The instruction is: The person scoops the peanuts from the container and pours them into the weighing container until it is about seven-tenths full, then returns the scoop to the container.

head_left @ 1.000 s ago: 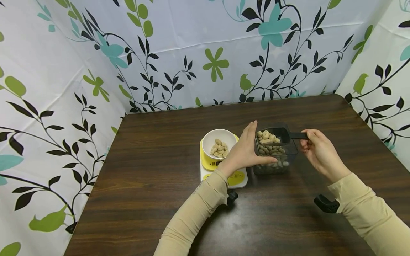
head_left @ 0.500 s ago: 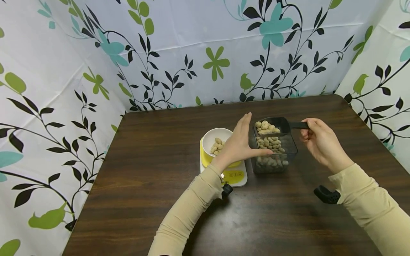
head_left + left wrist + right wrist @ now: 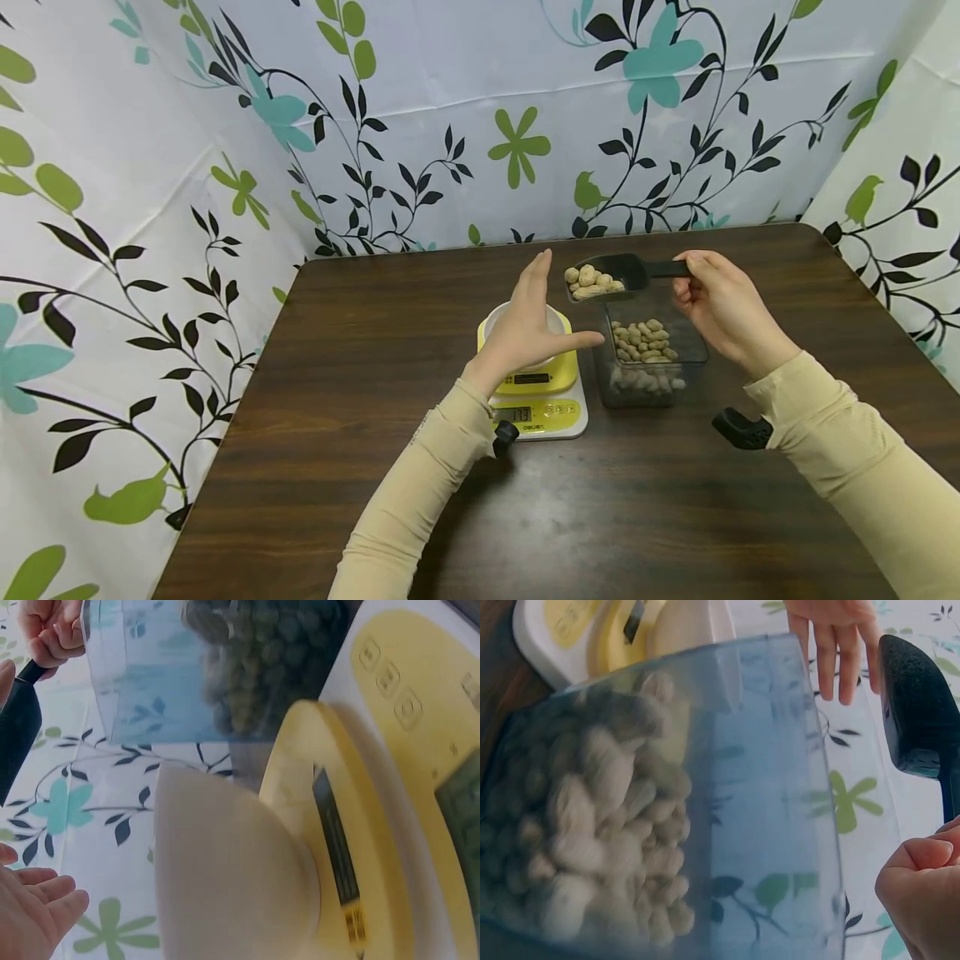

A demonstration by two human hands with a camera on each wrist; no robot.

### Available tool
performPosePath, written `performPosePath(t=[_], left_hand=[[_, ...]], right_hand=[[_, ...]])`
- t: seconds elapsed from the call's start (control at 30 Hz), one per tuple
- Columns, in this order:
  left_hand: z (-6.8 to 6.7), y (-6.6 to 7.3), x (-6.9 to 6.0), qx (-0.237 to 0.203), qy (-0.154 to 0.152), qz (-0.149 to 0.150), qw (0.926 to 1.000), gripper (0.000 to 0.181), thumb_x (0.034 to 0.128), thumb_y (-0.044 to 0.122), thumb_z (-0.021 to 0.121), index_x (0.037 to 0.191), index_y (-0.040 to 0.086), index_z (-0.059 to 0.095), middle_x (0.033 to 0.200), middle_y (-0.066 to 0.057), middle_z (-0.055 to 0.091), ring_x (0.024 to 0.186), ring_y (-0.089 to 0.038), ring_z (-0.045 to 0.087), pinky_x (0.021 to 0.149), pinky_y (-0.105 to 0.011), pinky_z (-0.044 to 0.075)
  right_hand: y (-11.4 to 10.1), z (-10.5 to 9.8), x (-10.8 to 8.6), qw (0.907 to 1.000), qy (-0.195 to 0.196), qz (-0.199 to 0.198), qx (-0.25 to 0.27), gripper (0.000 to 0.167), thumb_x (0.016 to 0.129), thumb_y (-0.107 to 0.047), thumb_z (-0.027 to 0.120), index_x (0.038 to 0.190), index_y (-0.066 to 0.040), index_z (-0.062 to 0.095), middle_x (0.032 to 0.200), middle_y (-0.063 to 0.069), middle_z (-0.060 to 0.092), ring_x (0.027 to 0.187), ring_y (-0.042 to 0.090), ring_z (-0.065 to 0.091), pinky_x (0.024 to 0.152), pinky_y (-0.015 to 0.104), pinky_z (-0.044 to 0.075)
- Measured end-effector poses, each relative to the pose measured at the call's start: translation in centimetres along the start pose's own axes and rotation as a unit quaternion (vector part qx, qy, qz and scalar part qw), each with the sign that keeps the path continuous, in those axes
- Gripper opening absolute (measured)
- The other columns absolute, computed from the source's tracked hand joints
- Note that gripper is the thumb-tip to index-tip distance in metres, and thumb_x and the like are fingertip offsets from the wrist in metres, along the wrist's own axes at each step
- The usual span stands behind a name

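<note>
My right hand (image 3: pixel 723 308) grips the handle of a black scoop (image 3: pixel 632 271) that carries several unshelled peanuts (image 3: pixel 591 282). The scoop hangs above the back edge of a clear plastic bin (image 3: pixel 693 350), which holds more peanuts (image 3: pixel 643 340). Fingers straight and thumb spread, my left hand (image 3: pixel 525 329) hovers over a white bowl (image 3: pixel 225 862) and hides most of it in the head view. That bowl stands on a yellow and white kitchen scale (image 3: pixel 573 417), whose display is lit, the digits seeming to read 173.
The bin stands just right of the scale on a dark wooden table (image 3: pixel 360 400). Behind the table's far edge hangs a patterned white curtain (image 3: pixel 442 133). A black wrist device (image 3: pixel 742 429) sits under the right sleeve.
My right hand has lifted the scoop of peanuts up out of the bin and leftward. My left hand has moved left, from beside the bin to over the bowl.
</note>
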State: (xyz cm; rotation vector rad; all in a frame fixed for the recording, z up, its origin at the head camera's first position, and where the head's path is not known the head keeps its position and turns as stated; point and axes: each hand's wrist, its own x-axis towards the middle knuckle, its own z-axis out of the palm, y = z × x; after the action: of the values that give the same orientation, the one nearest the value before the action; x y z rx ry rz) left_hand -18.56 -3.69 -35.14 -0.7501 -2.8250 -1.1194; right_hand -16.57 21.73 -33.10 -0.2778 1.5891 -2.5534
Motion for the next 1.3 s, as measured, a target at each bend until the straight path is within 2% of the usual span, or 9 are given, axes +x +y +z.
performPosePath(t=[0.17,0.3,0.67,0.93,1.17,1.3], left_hand=[[-0.9,-0.9,-0.7,-0.009,0.016,-0.012,0.9998,0.119,0.067,0.06,0.073,0.15,0.027,-0.005,0.158,0.002,0.004,0.145,-0.02,0.015,0.109,-0.049,0.032],[-1.3,-1.9,-1.3,-0.013,0.025,-0.026,0.9993,0.12,0.0656,0.062,0.073,0.15,0.029,-0.006,0.158,0.003,0.004,0.145,-0.02,0.015,0.109,-0.05,0.032],[-1.1,-4.2,-2.5,-0.007,0.028,-0.062,0.9976,0.122,0.065,0.06,0.076,0.151,0.025,-0.003,0.158,-0.006,0.007,0.144,-0.026,0.019,0.109,-0.052,0.031],[0.1,-5.5,-3.3,-0.008,0.021,-0.07,0.9973,0.123,0.063,0.06,0.077,0.151,0.027,-0.004,0.157,-0.008,0.009,0.143,-0.026,0.02,0.109,-0.051,0.032],[0.6,-5.9,-3.4,0.004,0.015,-0.07,0.9974,0.125,0.0629,0.061,0.076,0.151,0.024,-0.004,0.157,-0.01,0.008,0.144,-0.028,0.016,0.11,-0.052,0.03],[0.8,-6.0,-3.4,0.006,0.014,-0.075,0.9971,0.125,0.0622,0.061,0.077,0.151,0.022,-0.003,0.157,-0.01,0.008,0.144,-0.028,0.015,0.109,-0.052,0.03]], right_hand=[[0.2,1.3,0.8,0.9986,0.001,0.025,-0.047,0.025,0.098,-0.025,0.045,0.111,-0.005,0.04,0.082,-0.001,0.047,0.072,0.01,0.043,0.065,0.022,0.035],[0.5,2.0,1.4,0.9962,-0.004,0.038,-0.079,0.028,0.098,-0.027,0.044,0.113,-0.005,0.039,0.08,-0.002,0.049,0.072,0.009,0.042,0.064,0.022,0.033],[1.9,2.4,2.0,0.9859,0.002,0.063,-0.155,0.027,0.098,-0.032,0.042,0.112,-0.008,0.04,0.077,-0.005,0.051,0.071,0.008,0.04,0.064,0.02,0.034],[2.5,2.3,2.1,0.9693,0.016,0.093,-0.227,0.023,0.1,-0.032,0.036,0.112,-0.013,0.04,0.079,-0.007,0.05,0.073,0.008,0.041,0.065,0.02,0.035],[3.1,2.4,2.2,0.9534,0.024,0.103,-0.283,0.019,0.102,-0.031,0.031,0.11,-0.016,0.04,0.082,-0.005,0.048,0.074,0.008,0.042,0.067,0.019,0.039],[3.3,2.5,2.2,0.948,0.022,0.109,-0.298,0.021,0.102,-0.032,0.03,0.111,-0.015,0.04,0.083,-0.004,0.047,0.075,0.008,0.042,0.068,0.019,0.04]])
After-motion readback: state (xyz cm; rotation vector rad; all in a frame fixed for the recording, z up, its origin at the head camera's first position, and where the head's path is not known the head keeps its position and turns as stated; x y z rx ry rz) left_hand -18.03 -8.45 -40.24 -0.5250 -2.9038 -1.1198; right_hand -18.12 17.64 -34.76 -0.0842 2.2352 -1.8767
